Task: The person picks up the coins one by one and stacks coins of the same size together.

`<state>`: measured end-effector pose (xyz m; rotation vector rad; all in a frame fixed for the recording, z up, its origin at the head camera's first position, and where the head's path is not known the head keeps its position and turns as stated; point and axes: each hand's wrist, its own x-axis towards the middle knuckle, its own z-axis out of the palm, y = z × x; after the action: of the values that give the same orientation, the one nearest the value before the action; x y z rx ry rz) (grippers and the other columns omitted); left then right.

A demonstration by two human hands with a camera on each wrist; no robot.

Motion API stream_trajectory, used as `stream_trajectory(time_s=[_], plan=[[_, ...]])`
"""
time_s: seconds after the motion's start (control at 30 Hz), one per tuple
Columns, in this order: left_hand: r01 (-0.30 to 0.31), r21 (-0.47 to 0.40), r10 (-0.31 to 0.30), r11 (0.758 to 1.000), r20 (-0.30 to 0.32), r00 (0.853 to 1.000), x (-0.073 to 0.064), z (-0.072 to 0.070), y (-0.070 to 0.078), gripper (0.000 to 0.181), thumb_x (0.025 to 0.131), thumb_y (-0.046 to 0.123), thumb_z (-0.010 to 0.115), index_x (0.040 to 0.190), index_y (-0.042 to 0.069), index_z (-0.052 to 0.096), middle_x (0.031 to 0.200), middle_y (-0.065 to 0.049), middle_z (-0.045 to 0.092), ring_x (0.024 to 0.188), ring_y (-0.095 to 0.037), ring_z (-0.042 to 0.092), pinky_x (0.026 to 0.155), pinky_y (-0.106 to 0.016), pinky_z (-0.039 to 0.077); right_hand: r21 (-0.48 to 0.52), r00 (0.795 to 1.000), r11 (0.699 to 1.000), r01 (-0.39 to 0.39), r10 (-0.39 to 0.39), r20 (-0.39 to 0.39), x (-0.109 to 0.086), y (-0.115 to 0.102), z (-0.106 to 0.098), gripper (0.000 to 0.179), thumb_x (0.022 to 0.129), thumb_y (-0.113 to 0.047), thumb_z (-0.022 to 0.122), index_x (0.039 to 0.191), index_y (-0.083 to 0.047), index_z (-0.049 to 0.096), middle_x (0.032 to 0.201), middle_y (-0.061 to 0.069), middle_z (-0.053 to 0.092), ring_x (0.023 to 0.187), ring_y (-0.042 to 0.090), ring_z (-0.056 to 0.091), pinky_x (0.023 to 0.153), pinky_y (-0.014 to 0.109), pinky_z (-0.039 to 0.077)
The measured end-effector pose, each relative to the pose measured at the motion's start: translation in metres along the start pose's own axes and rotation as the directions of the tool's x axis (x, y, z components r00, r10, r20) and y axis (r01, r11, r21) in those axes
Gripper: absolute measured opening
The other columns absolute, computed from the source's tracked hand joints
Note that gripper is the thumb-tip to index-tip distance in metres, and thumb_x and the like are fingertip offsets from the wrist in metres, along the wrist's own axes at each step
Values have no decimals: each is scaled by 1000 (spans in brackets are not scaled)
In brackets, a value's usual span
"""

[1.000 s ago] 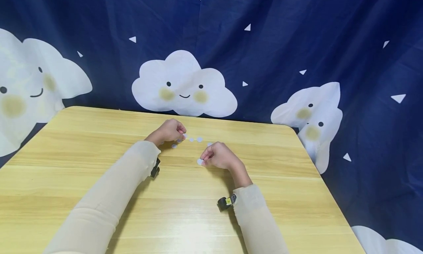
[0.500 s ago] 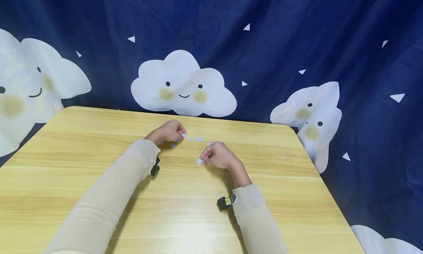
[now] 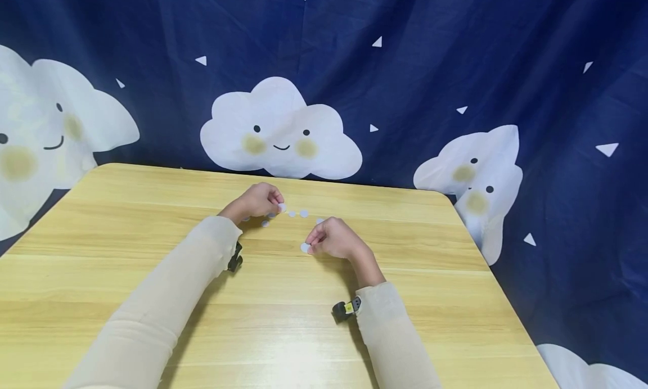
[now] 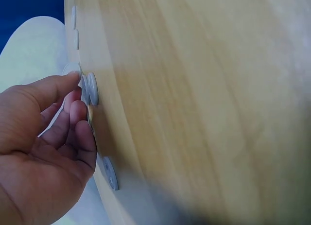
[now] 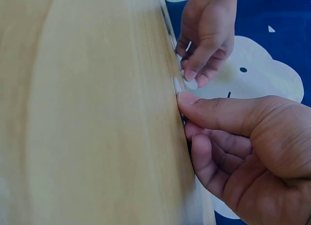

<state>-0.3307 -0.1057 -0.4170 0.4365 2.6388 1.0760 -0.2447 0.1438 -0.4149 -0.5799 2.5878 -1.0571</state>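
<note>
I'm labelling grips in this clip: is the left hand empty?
No, the right wrist view shows the left hand pinching a pale disc.

No text, brand or number legible. Yellow label [image 3: 349, 308] on the black wrist camera [image 3: 340, 313] at the right sleeve [image 3: 385, 319] — too small to read. Silvery discs [image 4: 111, 173] — any markings unreadable (seen nearly edge-on).
</note>
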Motion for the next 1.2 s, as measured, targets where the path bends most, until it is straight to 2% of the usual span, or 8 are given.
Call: stream_trajectory(time_s=[0.1, 0.37, 0.5, 0.73, 0.97, 1.2], plan=[[6, -27, -6, 1000, -15, 1000, 0, -1, -2, 13, 94, 11, 71, 105, 5, 69, 102, -9, 67, 95, -24, 59, 88, -38, 49, -5, 1000, 1000, 0, 0, 1, 0, 0, 0, 9, 82, -5, 85, 87, -9, 79, 78, -4, 73, 75, 11, 65, 71, 25, 52], [67, -170, -80, 983, -73, 994, -4, -3, -6, 15, 95, 11, 69, 108, 4, 71, 100, -10, 67, 84, -22, 59, 70, -31, 50, -10, 1000, 1000, 3, -3, 1, 1, -1, -1, 11, 81, -4, 86, 86, -10, 79, 78, -4, 72, 76, 11, 65, 72, 26, 52], [74, -243, -99, 967, -94, 991, -6, -2, -7, 17, 95, 7, 66, 110, 1, 70, 99, -12, 69, 84, -22, 66, 73, -30, 54, -2, 1000, 1000, -4, 4, 3, 1, -2, -1, 11, 81, -4, 86, 86, -9, 79, 78, -4, 72, 76, 12, 65, 71, 26, 52], [89, -315, -134, 945, -124, 983, -13, 0, -4, 17, 95, 6, 65, 111, 0, 69, 102, -13, 68, 86, -22, 66, 74, -30, 56, 2, 1000, 1000, -11, 11, 10, 0, -2, 0, 10, 82, -4, 86, 87, -10, 79, 80, -4, 73, 77, 12, 66, 73, 26, 53], [69, -340, -119, 938, -127, 985, -19, 4, 3, 17, 93, 5, 65, 109, 1, 70, 100, -13, 69, 86, -24, 68, 74, -32, 58, -6, 1000, 1000, -15, 15, 4, 0, -1, 0, 10, 81, -5, 86, 87, -10, 78, 79, -4, 72, 77, 12, 66, 73, 26, 53], [27, -318, -71, 948, -126, 990, -26, 8, 13, 17, 92, 5, 65, 108, 1, 71, 94, -10, 70, 81, -21, 65, 71, -30, 54, -14, 1000, 1000, -6, 6, 0, -1, 0, -1, 10, 82, -5, 86, 86, -10, 79, 78, -5, 72, 76, 11, 66, 72, 26, 52]])
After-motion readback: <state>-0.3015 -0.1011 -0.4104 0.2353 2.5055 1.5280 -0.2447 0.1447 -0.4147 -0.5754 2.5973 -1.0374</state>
